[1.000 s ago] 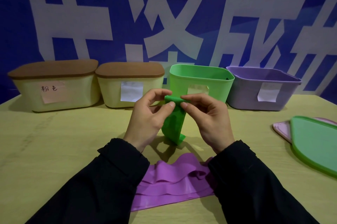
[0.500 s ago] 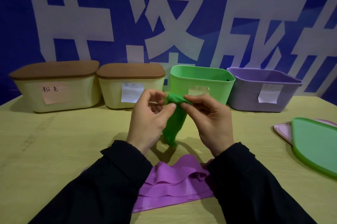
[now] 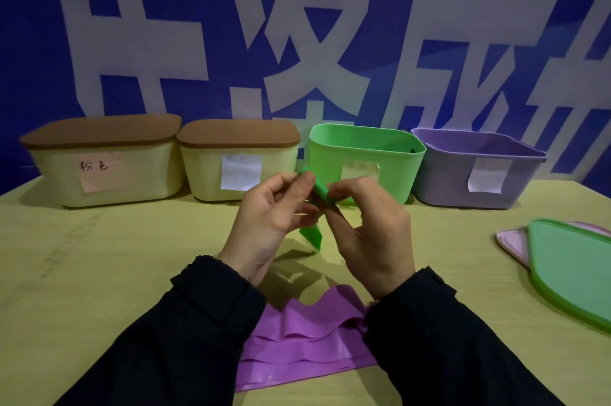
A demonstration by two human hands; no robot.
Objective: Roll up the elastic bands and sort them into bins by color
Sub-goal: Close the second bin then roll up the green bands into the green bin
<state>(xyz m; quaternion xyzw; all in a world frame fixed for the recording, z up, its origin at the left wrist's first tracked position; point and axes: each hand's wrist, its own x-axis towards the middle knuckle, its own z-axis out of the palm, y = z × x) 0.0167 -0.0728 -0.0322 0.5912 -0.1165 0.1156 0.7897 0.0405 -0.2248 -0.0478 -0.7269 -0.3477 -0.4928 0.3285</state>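
- The left hand and the right hand are raised above the table, both pinching the green band, whose rolled part sits between the fingertips while a short loose tail hangs below them.
- The roll is held in front of the green bin; that bin is uncovered, and its contents cannot be made out.
- The purple bin beside it also stands uncovered, with a paper label on its front.
- 2 cream bins, the left cream bin and the middle cream bin, carry brown lids.
- The purple band lies crumpled on the table between the 2 black sleeves, partly covered by them.
- The green lid lies at the right, overlapping a pink lid.
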